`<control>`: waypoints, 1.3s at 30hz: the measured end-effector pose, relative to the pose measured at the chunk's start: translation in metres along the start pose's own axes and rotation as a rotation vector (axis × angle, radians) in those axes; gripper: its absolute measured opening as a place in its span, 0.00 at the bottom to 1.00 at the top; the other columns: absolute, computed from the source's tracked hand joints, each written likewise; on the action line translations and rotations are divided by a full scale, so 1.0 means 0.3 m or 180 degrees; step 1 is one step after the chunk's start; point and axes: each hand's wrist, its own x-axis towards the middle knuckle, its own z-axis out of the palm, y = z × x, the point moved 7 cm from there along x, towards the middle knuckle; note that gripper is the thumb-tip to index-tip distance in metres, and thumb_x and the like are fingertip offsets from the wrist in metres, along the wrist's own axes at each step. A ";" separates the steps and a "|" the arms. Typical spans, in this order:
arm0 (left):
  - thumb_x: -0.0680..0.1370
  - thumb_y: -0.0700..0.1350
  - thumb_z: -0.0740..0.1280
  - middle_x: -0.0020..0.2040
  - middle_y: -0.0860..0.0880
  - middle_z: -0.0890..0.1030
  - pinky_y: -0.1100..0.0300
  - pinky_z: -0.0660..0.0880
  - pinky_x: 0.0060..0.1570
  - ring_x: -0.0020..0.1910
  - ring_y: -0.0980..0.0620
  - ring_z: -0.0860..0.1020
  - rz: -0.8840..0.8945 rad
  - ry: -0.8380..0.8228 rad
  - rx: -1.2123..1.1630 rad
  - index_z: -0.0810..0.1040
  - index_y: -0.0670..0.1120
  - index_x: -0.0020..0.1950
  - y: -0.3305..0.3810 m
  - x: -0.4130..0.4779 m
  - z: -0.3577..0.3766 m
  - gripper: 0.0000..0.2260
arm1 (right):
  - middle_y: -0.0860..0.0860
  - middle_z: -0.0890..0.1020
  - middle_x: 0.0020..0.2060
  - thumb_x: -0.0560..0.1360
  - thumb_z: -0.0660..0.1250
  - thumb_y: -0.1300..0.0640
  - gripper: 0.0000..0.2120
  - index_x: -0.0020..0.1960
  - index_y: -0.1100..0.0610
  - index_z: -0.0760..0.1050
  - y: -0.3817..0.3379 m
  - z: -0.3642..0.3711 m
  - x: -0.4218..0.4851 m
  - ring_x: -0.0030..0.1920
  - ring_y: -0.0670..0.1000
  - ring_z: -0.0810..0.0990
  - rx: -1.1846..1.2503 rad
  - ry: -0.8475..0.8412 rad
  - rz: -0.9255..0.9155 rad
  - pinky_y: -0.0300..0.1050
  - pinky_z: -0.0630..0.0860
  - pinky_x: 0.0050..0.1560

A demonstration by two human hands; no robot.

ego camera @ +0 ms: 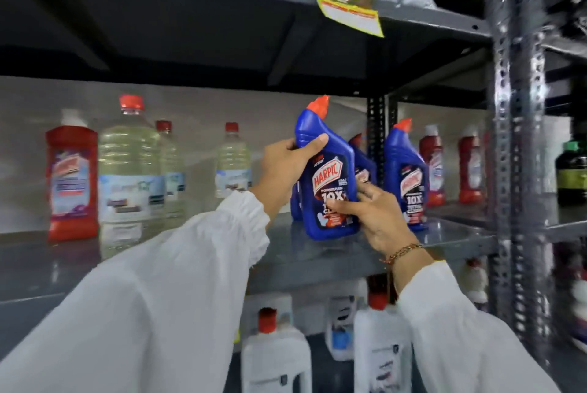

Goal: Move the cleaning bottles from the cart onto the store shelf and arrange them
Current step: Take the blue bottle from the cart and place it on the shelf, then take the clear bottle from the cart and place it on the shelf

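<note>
A blue Harpic bottle (327,170) with a red angled cap stands on the grey metal shelf (317,256), leaning slightly. My left hand (286,167) wraps its neck and upper body. My right hand (371,211) grips its lower right side. Right behind it stands a second blue bottle (363,163), mostly hidden. A third blue Harpic bottle (406,176) stands apart to the right on the same shelf. The cart is out of view.
On the shelf's left stand a red bottle (72,183) and clear bottles (130,176) with red caps. Red bottles (433,167) stand at the right behind a perforated steel upright (514,138). White jugs (276,354) fill the shelf below. A price tag (349,11) hangs overhead.
</note>
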 end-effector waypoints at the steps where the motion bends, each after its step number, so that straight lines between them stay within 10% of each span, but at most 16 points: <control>1: 0.69 0.50 0.76 0.38 0.48 0.83 0.58 0.79 0.38 0.35 0.52 0.80 -0.0021 -0.0017 0.0008 0.80 0.49 0.37 -0.025 0.016 0.032 0.07 | 0.56 0.87 0.45 0.38 0.83 0.52 0.36 0.45 0.58 0.81 0.011 -0.029 0.016 0.46 0.56 0.85 -0.0021 0.0006 0.0005 0.54 0.80 0.52; 6: 0.67 0.50 0.76 0.32 0.54 0.84 0.67 0.75 0.26 0.27 0.59 0.81 -0.0002 0.0010 0.0064 0.81 0.51 0.37 -0.105 0.052 0.119 0.06 | 0.58 0.86 0.47 0.44 0.82 0.58 0.31 0.46 0.59 0.80 0.065 -0.124 0.062 0.48 0.58 0.85 0.0085 -0.0063 0.0103 0.56 0.80 0.52; 17: 0.68 0.53 0.75 0.36 0.52 0.85 0.58 0.82 0.38 0.35 0.53 0.84 0.0023 0.0181 0.0086 0.80 0.50 0.41 -0.148 0.047 0.154 0.08 | 0.59 0.85 0.50 0.59 0.80 0.64 0.23 0.53 0.62 0.78 0.081 -0.151 0.064 0.50 0.59 0.84 -0.0360 -0.0065 0.0276 0.60 0.79 0.56; 25: 0.75 0.52 0.68 0.45 0.51 0.83 0.56 0.78 0.47 0.43 0.54 0.82 0.0439 0.0776 0.0229 0.77 0.46 0.54 -0.085 -0.091 -0.067 0.14 | 0.59 0.80 0.55 0.67 0.71 0.62 0.19 0.58 0.62 0.75 -0.108 0.052 -0.196 0.58 0.59 0.76 -0.2186 0.1313 -0.2324 0.53 0.74 0.61; 33: 0.77 0.38 0.63 0.37 0.43 0.78 0.63 0.75 0.33 0.34 0.44 0.78 0.2343 0.2246 0.0488 0.73 0.47 0.47 0.169 -0.665 -0.869 0.05 | 0.59 0.84 0.38 0.67 0.68 0.68 0.03 0.40 0.65 0.80 0.082 0.851 -0.588 0.45 0.61 0.81 -0.1102 -0.0394 -0.2694 0.47 0.73 0.51; 39: 0.76 0.41 0.63 0.37 0.41 0.77 0.54 0.77 0.33 0.32 0.49 0.78 0.1606 0.3599 0.2086 0.72 0.50 0.45 0.129 -1.266 -1.652 0.04 | 0.59 0.83 0.37 0.68 0.66 0.64 0.05 0.40 0.64 0.79 0.363 1.563 -1.235 0.48 0.61 0.80 -0.0375 -0.2270 -0.2331 0.45 0.72 0.54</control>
